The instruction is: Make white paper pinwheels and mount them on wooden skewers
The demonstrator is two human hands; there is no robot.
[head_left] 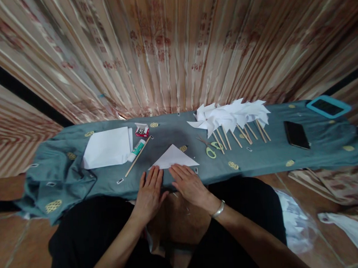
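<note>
The paper (173, 156) lies as a white triangle near the front of the cloth-covered tabletop (267, 157), its point facing away from the person and its long edge close to their lap. Both hands are spread and flat, gripping nothing: the left hand (149, 197) has its fingertips on that edge toward one end, the right hand (191, 185) nearer the middle.

I'd take this for creasing a fold. To do it well, let one hand pin the sheet while the other slides outward with firm, even pressure, right to the corner. The layers should be matched at the point first, since a skewed crease is hard to undo. With the edge so near the tabletop's front, I'd want it fully backed. The stick (138, 156) and glue (136, 150) lie just left, the scissors (210, 152) right, clear of the paper.
</note>
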